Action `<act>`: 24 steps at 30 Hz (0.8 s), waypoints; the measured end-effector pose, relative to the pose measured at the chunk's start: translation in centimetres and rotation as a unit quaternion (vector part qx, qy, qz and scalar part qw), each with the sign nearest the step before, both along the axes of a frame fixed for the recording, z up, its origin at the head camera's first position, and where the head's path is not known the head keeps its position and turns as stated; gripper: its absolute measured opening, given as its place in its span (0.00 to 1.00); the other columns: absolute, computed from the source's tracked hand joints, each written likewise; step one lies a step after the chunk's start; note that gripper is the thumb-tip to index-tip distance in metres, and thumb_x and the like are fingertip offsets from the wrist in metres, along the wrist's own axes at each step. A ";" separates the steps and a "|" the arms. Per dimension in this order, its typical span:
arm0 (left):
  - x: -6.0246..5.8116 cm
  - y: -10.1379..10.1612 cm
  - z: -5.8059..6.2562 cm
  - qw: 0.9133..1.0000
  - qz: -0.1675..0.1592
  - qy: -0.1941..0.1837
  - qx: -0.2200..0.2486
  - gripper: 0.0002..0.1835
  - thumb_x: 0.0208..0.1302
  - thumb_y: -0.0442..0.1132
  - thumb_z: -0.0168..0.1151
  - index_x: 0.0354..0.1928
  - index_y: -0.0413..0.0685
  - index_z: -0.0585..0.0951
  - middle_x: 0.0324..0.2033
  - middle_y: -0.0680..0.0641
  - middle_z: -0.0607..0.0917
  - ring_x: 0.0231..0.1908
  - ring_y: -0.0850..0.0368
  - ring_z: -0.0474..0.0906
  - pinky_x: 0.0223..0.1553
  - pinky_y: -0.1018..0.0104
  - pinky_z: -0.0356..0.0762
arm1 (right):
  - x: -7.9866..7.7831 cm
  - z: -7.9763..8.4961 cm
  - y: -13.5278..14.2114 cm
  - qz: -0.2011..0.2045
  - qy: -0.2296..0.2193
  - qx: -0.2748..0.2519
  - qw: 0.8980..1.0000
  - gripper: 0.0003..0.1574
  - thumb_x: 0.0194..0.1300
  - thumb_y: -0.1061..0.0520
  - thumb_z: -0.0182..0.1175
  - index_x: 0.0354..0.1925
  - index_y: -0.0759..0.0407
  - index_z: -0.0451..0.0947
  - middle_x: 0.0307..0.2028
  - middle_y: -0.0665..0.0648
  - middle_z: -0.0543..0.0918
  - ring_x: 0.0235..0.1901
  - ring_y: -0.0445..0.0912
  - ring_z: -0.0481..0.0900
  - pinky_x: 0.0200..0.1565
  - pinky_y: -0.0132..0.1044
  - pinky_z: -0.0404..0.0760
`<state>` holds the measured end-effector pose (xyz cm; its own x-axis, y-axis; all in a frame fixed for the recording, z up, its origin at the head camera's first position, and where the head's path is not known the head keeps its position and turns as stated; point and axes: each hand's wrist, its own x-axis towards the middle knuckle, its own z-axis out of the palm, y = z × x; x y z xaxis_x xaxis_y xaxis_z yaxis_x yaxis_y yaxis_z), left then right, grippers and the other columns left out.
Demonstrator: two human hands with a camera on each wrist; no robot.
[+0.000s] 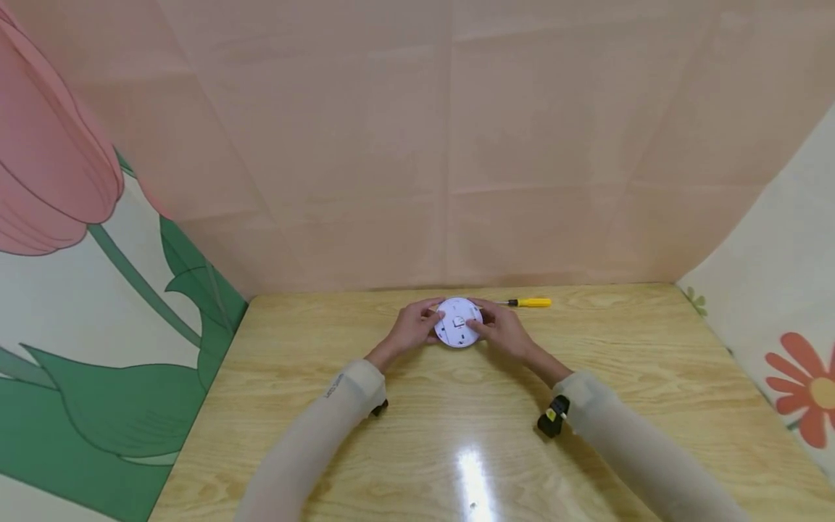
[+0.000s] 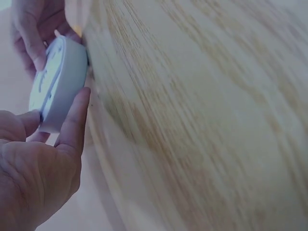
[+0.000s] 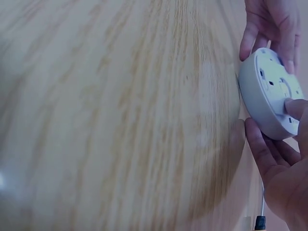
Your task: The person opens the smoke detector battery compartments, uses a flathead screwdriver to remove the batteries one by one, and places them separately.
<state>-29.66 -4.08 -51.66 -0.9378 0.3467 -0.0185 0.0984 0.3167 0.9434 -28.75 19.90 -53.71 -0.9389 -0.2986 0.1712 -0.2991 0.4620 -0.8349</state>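
A round white plastic device (image 1: 459, 332), shaped like a smoke detector, is held between both hands close over the wooden table. Its flat face, with small slots and holes and a mark at the centre, is turned up toward the head camera. My left hand (image 1: 414, 325) grips its left edge, thumb on the face and fingers along the side. On the opposite edge my right hand (image 1: 506, 330) grips it, the thumb reaching in near the centre. The thick smooth side wall of the device (image 3: 257, 103) shows in the right wrist view. Its underside is hidden.
A screwdriver (image 1: 535, 302) with a yellow handle lies on the table (image 1: 450, 435) behind the right hand, its shaft pointing left. A pinkish cloth backdrop (image 1: 450, 181) rises at the table's far edge. Flower-printed panels stand at both sides.
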 end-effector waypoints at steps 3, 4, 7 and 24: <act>0.0 0.1 -0.3 1.000 -0.001 -0.006 -0.004 0.24 0.78 0.35 0.62 0.73 0.48 0.77 0.48 0.35 0.86 0.35 0.53 0.87 0.38 0.56 0.91 | 0.1 0.0 0.0 -0.007 0.005 0.020 1.000 0.35 0.74 0.61 0.67 0.73 0.69 0.70 0.56 0.72 0.85 0.51 0.60 0.86 0.42 0.34 0.87; 0.0 0.1 -0.4 1.000 -0.002 -0.007 -0.005 0.25 0.77 0.35 0.63 0.74 0.48 0.77 0.49 0.35 0.86 0.36 0.52 0.88 0.38 0.57 0.91 | 0.1 -0.1 0.0 -0.009 0.006 0.026 1.000 0.34 0.74 0.60 0.67 0.73 0.69 0.71 0.57 0.72 0.85 0.52 0.60 0.86 0.43 0.34 0.87; 0.1 0.1 -0.7 1.000 -0.009 -0.011 -0.002 0.29 0.74 0.33 0.66 0.75 0.48 0.75 0.53 0.34 0.85 0.42 0.48 0.89 0.39 0.59 0.90 | 0.1 -0.1 0.0 -0.011 0.013 0.042 0.999 0.34 0.75 0.59 0.67 0.73 0.70 0.71 0.58 0.71 0.84 0.52 0.60 0.86 0.45 0.36 0.87; 0.3 0.3 -0.7 0.999 -0.022 -0.015 -0.020 0.30 0.75 0.34 0.66 0.76 0.46 0.73 0.56 0.36 0.84 0.49 0.48 0.85 0.40 0.62 0.90 | 0.5 0.2 0.2 -0.004 0.021 0.066 0.998 0.37 0.73 0.57 0.69 0.74 0.69 0.70 0.57 0.69 0.85 0.50 0.58 0.86 0.53 0.52 0.87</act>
